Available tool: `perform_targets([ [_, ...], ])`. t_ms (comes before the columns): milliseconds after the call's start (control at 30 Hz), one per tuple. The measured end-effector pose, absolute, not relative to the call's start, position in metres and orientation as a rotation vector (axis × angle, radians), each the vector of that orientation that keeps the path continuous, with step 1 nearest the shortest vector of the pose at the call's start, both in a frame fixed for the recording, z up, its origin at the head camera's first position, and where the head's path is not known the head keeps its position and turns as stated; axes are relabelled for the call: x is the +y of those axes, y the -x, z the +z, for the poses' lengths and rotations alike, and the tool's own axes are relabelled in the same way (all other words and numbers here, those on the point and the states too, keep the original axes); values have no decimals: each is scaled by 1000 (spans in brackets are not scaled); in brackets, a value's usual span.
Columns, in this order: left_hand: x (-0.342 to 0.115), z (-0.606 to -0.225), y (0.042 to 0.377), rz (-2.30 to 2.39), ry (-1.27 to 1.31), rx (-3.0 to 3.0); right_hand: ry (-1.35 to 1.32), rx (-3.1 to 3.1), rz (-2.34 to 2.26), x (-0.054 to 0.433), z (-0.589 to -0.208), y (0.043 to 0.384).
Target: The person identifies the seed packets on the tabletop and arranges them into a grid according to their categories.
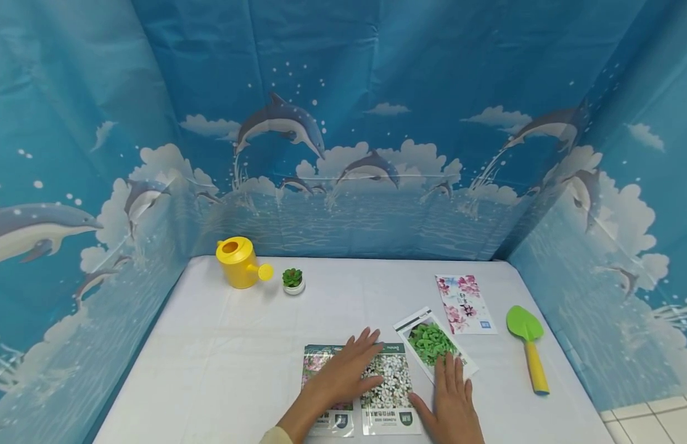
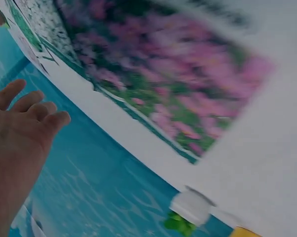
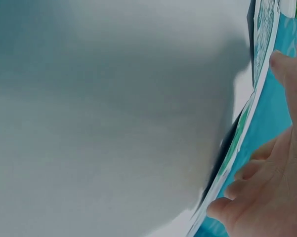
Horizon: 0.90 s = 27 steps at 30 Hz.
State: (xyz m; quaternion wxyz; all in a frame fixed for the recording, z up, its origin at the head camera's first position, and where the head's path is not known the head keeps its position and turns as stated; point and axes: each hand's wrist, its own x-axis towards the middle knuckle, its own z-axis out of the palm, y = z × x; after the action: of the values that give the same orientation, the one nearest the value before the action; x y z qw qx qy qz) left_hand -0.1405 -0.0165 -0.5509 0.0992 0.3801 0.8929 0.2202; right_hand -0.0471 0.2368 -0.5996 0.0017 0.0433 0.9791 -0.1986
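Observation:
My left hand (image 1: 349, 373) spreads its fingers over two side-by-side flower seed packets, at the table's near middle. The left one, a pink flower seed packet (image 1: 312, 365), is partly hidden under the hand and wrist; the white flower seed packet (image 1: 390, 398) shows most of its front. My right hand (image 1: 453, 407) lies with straight fingers at the lower edge of a green leafy seed packet (image 1: 427, 336), which is tilted. Its thumb is near the white packet's right edge. Neither hand grips anything. The left wrist view shows the pink packet (image 2: 188, 84) close up.
At the back left stand a yellow watering can (image 1: 240, 268) and a small potted succulent (image 1: 293, 282). A pink blossom packet (image 1: 465, 305) lies at the right, with a green trowel (image 1: 529, 348) with a yellow handle beyond it. Blue dolphin curtains (image 1: 332, 216) enclose the white table (image 1: 210, 370).

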Motion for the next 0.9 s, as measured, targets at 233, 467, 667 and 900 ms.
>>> perform_targets([
  [233,28,-546,160,493,-1230,2597,-224,3010,-618,242,-598,44],
  [467,59,-552,167,365,-1218,2626,-310,2933,-613,258,-599,47],
  [667,78,-556,166,264,-1204,2659,-304,2933,-619,285,-598,56],
  [900,94,-551,158,194,-1250,2657,-295,2937,-606,321,-593,71],
])
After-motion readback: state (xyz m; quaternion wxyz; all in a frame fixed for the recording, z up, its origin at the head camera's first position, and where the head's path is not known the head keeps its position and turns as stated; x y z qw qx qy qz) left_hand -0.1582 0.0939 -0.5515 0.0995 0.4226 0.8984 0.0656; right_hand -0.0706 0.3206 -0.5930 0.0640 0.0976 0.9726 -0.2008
